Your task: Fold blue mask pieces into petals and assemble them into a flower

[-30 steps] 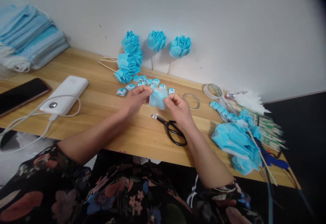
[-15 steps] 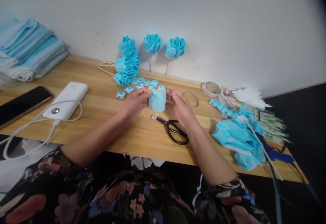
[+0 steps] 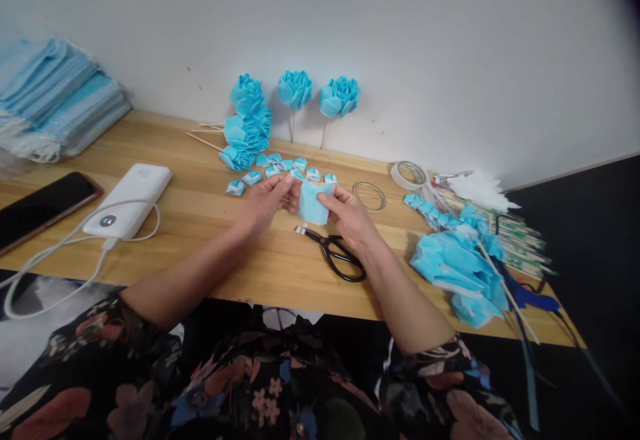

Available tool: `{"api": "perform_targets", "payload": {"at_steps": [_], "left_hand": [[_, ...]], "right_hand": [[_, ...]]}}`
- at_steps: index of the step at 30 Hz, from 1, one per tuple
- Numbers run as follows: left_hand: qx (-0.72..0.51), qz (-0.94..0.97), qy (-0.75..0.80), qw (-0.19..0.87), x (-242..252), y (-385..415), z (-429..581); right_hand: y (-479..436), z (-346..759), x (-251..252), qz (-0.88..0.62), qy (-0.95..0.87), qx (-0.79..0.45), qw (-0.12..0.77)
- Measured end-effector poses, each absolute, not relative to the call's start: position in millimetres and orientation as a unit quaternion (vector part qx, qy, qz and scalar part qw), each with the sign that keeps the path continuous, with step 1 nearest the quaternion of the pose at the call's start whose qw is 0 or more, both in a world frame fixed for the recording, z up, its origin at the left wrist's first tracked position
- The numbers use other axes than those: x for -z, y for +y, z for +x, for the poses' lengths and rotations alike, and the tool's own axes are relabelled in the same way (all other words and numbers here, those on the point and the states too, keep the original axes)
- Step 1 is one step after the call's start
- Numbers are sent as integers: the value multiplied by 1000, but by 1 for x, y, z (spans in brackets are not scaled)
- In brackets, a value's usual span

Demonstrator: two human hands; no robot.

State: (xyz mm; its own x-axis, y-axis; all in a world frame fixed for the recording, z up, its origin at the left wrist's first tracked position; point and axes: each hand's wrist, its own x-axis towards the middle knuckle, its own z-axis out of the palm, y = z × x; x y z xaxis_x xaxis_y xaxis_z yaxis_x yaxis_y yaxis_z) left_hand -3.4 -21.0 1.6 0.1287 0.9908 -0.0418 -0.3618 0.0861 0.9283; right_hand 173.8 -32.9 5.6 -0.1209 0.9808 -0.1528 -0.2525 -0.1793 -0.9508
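Note:
A small rectangular piece of thin blue fabric (image 3: pixel 313 208) is held up over the table, its top edge dipping in the middle. My right hand (image 3: pixel 353 220) pinches its right side, thumb in front and fingers behind. At its left edge is my left hand (image 3: pixel 267 203), fingers drawn together; whether they grip the piece, I cannot tell. Several small folded blue petals (image 3: pixel 251 178) lie just beyond my hands. Black-handled scissors (image 3: pixel 343 259) rest below the piece, near my right wrist, with white bits at the blade tips.
Blue fabric roses (image 3: pixel 249 132) on sticks lie or lean along the wall. A tape roll (image 3: pixel 411 175) and a thin ring (image 3: pixel 369 197) sit right of centre. Blue fabric (image 3: pixel 453 263) and a blue-handled tool (image 3: pixel 535 299) are at right. Phone (image 3: pixel 47 210), power bank (image 3: pixel 133 200) and masks (image 3: pixel 65 103) occupy the left.
My right hand has closed its thumb onto the fabric's right side, where its fingers were apart before. The left thumb has come off the fabric's upper left corner. The view has shifted slightly.

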Motion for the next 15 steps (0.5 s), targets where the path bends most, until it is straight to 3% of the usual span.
{"api": "perform_targets", "payload": {"at_steps": [6, 10, 13, 15], "left_hand": [[-520, 484, 381, 592, -2, -27, -3], [-467, 438, 311, 702, 1, -33, 4], [-452, 348, 256, 780, 2, -32, 7], [-463, 311, 257, 789, 2, -30, 7]], "right_hand": [[-32, 177, -5, -492, -472, -495, 538], [-39, 176, -8, -495, -563, -409, 520], [-47, 175, -15, -462, -607, -427, 485], [-51, 176, -19, -449, -597, -428, 508]]}}
